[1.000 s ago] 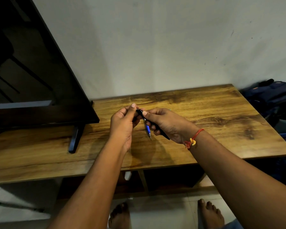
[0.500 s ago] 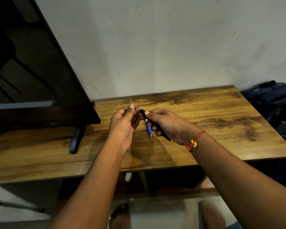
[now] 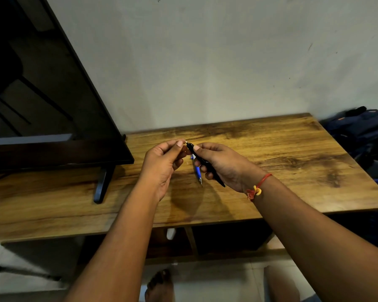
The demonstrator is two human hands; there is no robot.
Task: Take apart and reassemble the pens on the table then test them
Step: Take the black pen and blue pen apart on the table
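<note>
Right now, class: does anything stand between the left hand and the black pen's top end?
Nothing visible does. The left hand pinches the top of the black pen, held by the right hand; the blue pen sits lower, out of the way.
</note>
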